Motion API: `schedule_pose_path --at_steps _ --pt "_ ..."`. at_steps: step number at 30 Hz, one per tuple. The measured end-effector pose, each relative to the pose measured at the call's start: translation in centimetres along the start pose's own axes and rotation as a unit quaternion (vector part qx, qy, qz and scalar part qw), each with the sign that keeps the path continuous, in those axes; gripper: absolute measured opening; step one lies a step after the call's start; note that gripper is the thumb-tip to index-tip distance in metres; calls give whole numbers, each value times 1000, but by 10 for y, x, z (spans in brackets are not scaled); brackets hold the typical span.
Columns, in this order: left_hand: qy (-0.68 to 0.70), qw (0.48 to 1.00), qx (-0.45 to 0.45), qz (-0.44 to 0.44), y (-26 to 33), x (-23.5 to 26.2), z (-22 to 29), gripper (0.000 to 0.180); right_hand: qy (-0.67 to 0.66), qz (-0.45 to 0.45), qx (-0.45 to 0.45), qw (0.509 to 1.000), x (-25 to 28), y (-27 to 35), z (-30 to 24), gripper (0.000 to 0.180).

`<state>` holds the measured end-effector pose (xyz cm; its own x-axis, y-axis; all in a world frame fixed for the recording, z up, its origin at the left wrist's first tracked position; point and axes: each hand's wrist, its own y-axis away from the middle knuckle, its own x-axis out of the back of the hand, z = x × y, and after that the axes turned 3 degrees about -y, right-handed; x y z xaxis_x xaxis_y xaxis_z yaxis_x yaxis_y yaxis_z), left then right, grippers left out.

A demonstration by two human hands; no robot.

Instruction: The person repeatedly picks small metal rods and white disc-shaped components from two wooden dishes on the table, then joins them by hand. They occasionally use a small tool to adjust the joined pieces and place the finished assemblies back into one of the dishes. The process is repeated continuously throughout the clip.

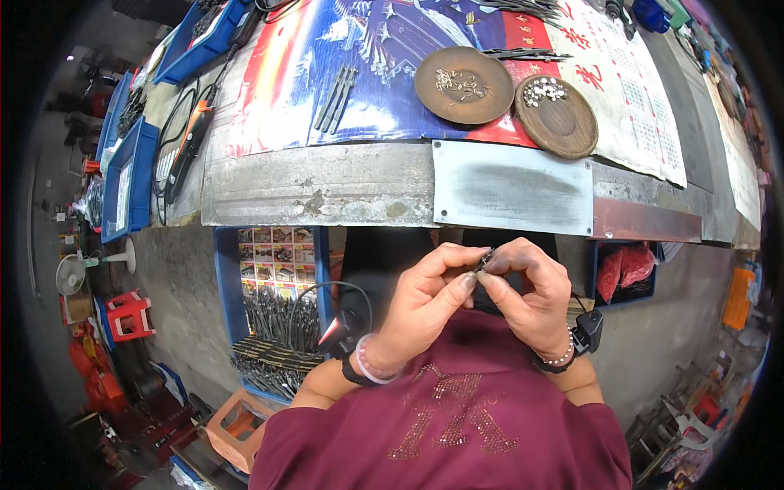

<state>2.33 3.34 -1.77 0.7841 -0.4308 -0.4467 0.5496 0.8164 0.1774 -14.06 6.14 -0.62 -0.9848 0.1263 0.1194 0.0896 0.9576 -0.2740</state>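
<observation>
In front of my chest, below the table's near edge, both hands meet at the fingertips. Thumb and index finger of my left hand pinch a small dark piece. My right hand is closed on the same piece from the other side, its fingers curled. Fingers cover most of the piece, so its kind cannot be made out. Beyond the hands, a brown dish holds many small metal pins. Beside it, a wooden dish carries small silvery discs. Several slim dark rods lie to the left on the poster sheet.
A metal plate is fixed at the table's front edge. An orange-and-black power tool with a cable lies at the left, near blue bins. Under the table, a blue crate contains dark rods; another box holds red bags.
</observation>
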Motion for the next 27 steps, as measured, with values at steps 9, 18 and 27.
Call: schedule_pose_path --at_steps 9,18,27 --pt "-1 996 -62 -59 0 1 1 29 -79 -16 1 997 3 -2 4 19" --pt "-67 984 -163 -38 0 -14 7 31 -347 26 -116 930 -3 -5 1 15" --pt "-223 923 -312 34 -5 -19 12 36 -68 86 77 991 -14 -11 -10 15"
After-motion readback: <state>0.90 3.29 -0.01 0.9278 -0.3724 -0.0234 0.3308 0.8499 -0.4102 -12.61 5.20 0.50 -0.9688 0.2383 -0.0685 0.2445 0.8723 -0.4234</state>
